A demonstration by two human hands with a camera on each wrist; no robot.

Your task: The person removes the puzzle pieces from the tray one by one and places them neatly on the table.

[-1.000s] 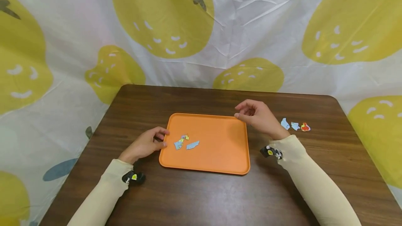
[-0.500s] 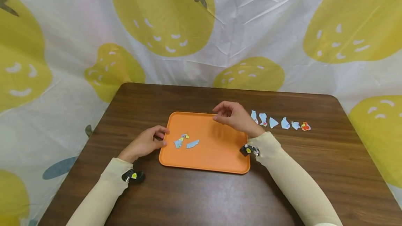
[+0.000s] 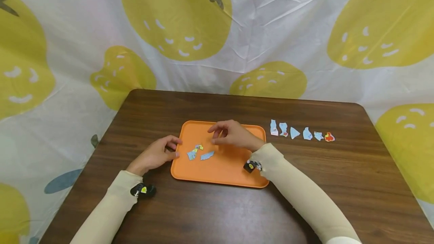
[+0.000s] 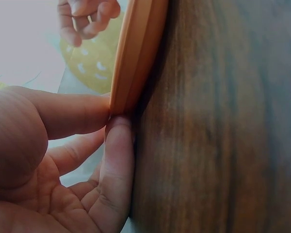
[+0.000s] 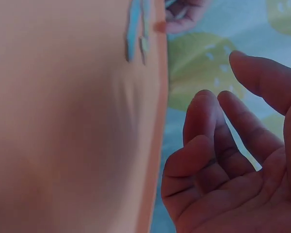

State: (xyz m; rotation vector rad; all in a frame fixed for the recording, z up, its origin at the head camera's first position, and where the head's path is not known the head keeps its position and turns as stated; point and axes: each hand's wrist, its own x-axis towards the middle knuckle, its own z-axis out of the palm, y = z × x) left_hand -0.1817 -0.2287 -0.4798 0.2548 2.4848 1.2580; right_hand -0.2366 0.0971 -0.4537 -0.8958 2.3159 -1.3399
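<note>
My left hand point(image 3: 155, 155) is at the left rim of an orange tray point(image 3: 220, 180). In the left wrist view its thumb and a fingertip touch the tray's rim point(image 4: 138, 53). Over the middle of the tray is my right hand point(image 3: 234, 135), fingers half bent and thumb apart, nothing between them. Just left of it lie a pale blue strip-like paper piece point(image 3: 207, 156) and a blue-and-yellow patterned piece point(image 3: 192, 155) with an irregular outline. The right wrist view shows the blue strip point(image 5: 133, 31) edge-on beyond the fingers.
Several jagged paper pieces lie in a row on the brown table point(image 3: 220, 217), right of the tray. They include a pale blue triangular piece point(image 3: 294, 133) and a red one point(image 3: 329, 136) at the right end. A fruit-print curtain point(image 3: 190, 74) hangs behind the table.
My right hand has moved left from the tray's upper right corner to over its middle, uncovering more of the row of pieces. The left hand stays at the rim.
</note>
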